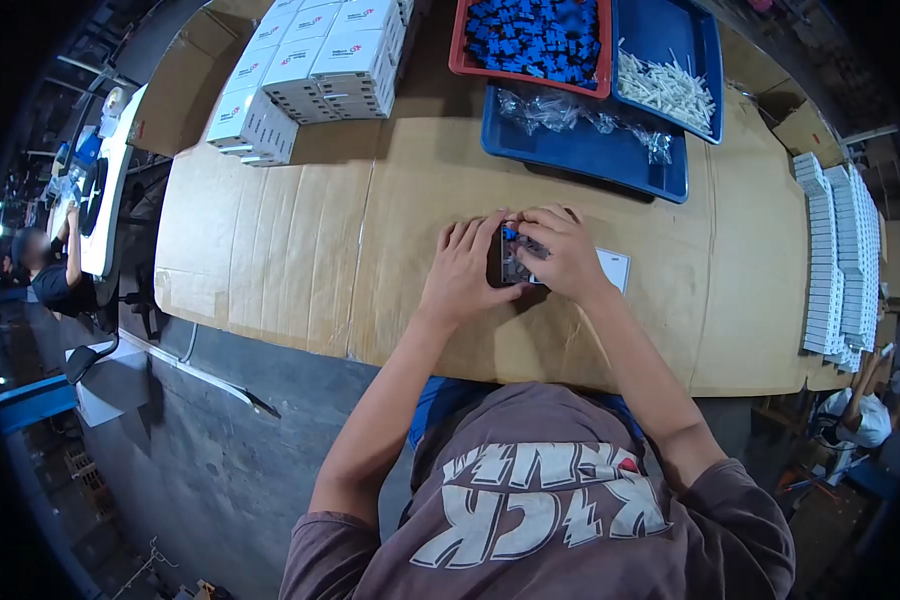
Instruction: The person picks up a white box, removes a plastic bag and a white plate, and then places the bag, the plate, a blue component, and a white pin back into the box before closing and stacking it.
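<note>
A small open box-like housing [510, 268], dark and grey inside with a blue piece [511, 233] near its top, stands on the cardboard-covered table between my hands. My left hand [462, 268] is wrapped along its left side, thumb at the near edge and fingertips at the far edge. My right hand [562, 250] bends over its right side, fingers closed and pressing into it. What those fingertips hold, if anything, is hidden. Partly under my right wrist lies a flat white panel [615, 268].
White boxes [315, 60] are stacked at the far left. A red tray of blue pieces [458, 62], a blue tray of white pieces [712, 60] and a blue tray with clear bags [570, 168] stand ahead. White units [838, 260] are piled right. Other people work at both sides.
</note>
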Tool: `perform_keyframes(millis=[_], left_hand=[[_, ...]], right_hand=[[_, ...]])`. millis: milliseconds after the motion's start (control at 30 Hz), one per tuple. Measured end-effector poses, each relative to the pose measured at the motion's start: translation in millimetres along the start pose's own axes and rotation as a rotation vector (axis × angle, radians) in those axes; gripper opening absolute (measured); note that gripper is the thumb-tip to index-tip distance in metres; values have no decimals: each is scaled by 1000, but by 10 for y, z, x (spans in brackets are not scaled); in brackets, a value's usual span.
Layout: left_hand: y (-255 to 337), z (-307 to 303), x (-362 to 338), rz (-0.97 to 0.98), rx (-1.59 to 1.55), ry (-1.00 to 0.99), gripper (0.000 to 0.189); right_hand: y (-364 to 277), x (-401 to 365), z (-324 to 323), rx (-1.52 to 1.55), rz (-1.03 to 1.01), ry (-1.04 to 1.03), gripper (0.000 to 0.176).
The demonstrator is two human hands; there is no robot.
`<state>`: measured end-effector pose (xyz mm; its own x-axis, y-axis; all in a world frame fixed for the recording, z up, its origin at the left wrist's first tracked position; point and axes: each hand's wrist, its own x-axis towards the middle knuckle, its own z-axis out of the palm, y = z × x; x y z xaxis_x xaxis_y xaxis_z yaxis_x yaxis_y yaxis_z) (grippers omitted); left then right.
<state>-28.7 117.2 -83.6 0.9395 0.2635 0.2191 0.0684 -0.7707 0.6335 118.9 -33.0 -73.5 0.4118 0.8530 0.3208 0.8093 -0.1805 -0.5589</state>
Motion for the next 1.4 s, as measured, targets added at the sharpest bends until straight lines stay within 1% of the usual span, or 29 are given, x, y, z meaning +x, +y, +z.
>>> perform_keyframes(millis=[300,500,600,700,733,833,867,933,967,1000,1100,1133,1233,1333,1400], left_hand=[[-11,0,6,11,-8,-5,105],[-21,19,3,7,-16,18,104],[-18,33,2,7,6,29,104],[14,21,4,17,41,51,105],[35,-10,3,20,28,39,103],[114,-58,-36,47,79,125,100],[160,-85,-86,-6,63,152,95],[343,-92,-201,-143,69,196,93],[424,-56,-239,-211,74,219,92],[497,32,-258,-229,102,264,92],[737,246,-244,-364,198,211,97],[772,328,-231,-374,239,191,102],[819,453,-205,-368,279,150,101],[790,486,-179,-381,276,170,99],[761,476,-179,-356,259,206,97]], right_hand=[[21,-31,20,-34,-24,24,23],[-160,-167,37,-235,-25,10,28],[-151,-148,6,-288,10,-69,31],[-130,-55,-142,-175,42,-155,32],[-53,-44,-231,-114,33,-151,35],[112,-206,-626,228,256,30,41],[183,-328,-782,165,317,-9,45],[231,-649,-1029,49,451,-83,54],[187,-758,-1066,39,451,-120,55],[123,-874,-1098,29,452,-157,57],[70,-1055,-1065,16,447,-217,60],[56,-1077,-1045,16,440,-229,61],[-78,-1037,-1150,-26,436,-201,52],[-9,-1056,-1226,100,439,-128,33],[13,-1024,-1286,218,559,-79,26]])
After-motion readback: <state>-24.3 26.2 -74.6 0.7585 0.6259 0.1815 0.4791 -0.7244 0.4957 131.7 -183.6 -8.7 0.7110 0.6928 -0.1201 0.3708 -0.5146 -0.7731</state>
